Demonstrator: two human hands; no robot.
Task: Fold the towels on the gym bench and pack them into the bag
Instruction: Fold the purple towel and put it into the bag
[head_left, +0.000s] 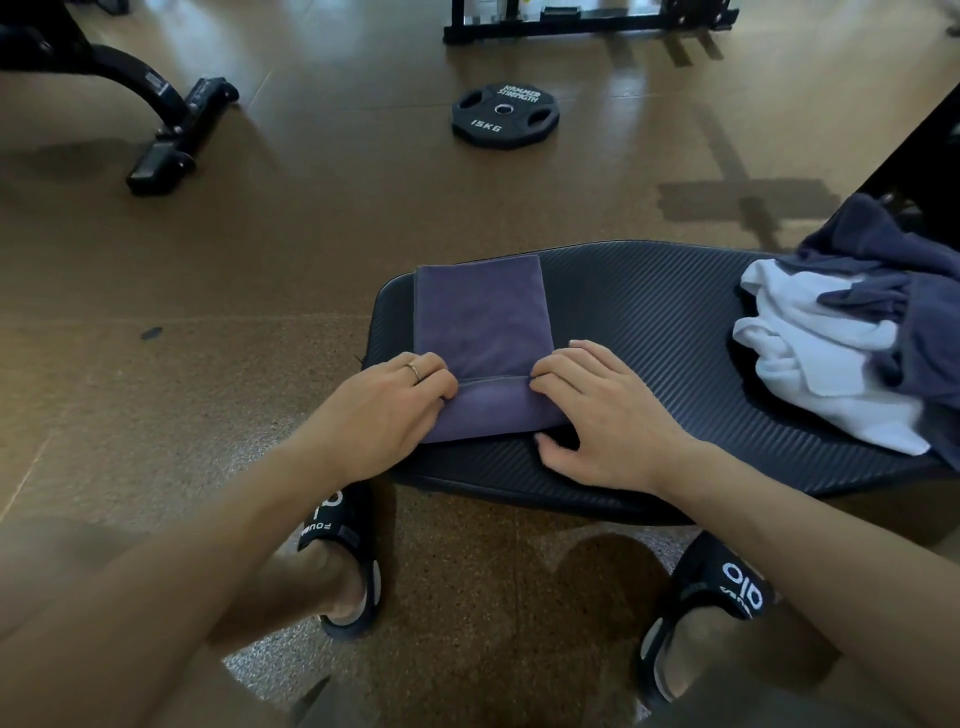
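Both hands work the near end of one purple towel on the desk. Left hand: fingers curled, pinching the towel's left near corner at the fold line; one thin ring on a finger. Right hand: fingertips curled onto the right near corner of the same fold, thumb lying against the desk surface just below the towel. Towel lies between the two hands, a narrow rectangle running away from the person, near end doubled over into a short flap; soft, matte cloth with a stitched hem.

Desk: black padded gym-bench top, ribbed diagonal texture, rounded left end.

Heap at right end of desk, well apart from the hands: one white towel and dark blue towels, crumpled and tangled; count of the blue ones cannot be told.

Floor: brown speckled rubber. One black weight plate, round, marked 15KG, lying flat. Two black slides with white lettering on the person's feet.
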